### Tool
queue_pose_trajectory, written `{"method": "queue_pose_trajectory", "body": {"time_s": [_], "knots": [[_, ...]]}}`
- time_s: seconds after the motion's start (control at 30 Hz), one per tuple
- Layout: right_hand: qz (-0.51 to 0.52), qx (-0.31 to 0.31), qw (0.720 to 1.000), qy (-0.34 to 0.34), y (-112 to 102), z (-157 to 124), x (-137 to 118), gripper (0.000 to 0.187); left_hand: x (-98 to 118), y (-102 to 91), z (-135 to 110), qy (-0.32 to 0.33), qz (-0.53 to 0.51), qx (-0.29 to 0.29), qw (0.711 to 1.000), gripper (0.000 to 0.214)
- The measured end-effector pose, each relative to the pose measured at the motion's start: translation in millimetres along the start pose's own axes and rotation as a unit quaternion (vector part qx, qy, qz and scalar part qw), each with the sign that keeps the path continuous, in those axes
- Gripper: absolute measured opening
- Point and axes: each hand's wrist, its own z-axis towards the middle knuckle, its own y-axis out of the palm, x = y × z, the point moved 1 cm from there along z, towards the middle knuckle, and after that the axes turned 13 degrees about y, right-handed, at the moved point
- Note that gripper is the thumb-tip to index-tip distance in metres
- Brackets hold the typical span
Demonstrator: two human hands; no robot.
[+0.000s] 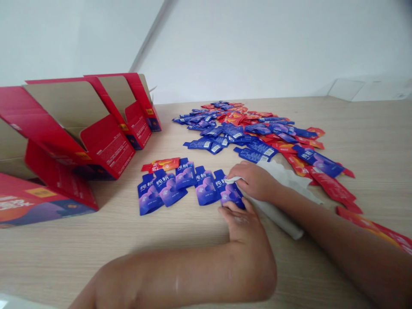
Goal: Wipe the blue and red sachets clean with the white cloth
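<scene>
At the left of the tabletop point(180, 234), three red boxes point(111, 143) stand open in a line that runs back toward the rear edge, their flaps raised. The nearest is cut off by the left side of the view.

Right of the boxes, a red pouch point(165, 165) lies partly behind a cluster of three blue pouches point(169, 189), which touch or overlap, faces up. Just beside them, a single pouch point(206, 187) lies by itself, also face up.

Next comes the worked pouch point(224, 183), flat on the tabletop, between the front edge and the pile point(231, 131). The left hand point(242, 221) has its fingers bent close together over the pouch's lower end; whether they grip it or only press on it, I cannot tell. The right hand point(255, 180) holds a white cloth point(288, 174) pinched between thumb and fingers, a fold of it against the pouch's upper part. The rest of the cloth spreads under and beyond the wrist.

The pile, blue and red mixed, reaches from near the tabletop's rear edge toward the right. Farther right and nearer the front edge, more red pouches point(375, 223) lie partly behind the right forearm.
</scene>
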Motion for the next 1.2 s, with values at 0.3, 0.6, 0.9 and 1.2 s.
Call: {"method": "queue_pose_trajectory", "body": {"time_s": [0.3,0.6,0.9,1.2], "knots": [[-0.004,-0.024,1.0,0.007,9,3,1,0.029,2,3.2,1,-0.013,0.039,0.012,0.999,0.052],[-0.026,0.014,0.998,0.059,8,0,12,0.029,-6,6.7,5,-0.022,0.026,-0.003,0.999,0.052],[-0.021,0.173,0.954,0.242,-22,4,40,0.029,-22,3.5,12,-0.021,0.014,-0.038,0.999,0.054],[-0.16,0.099,0.917,0.353,-8,3,76,0.045,-45,-0.6,29,-0.008,-0.06,-0.103,0.993,0.055]]}}
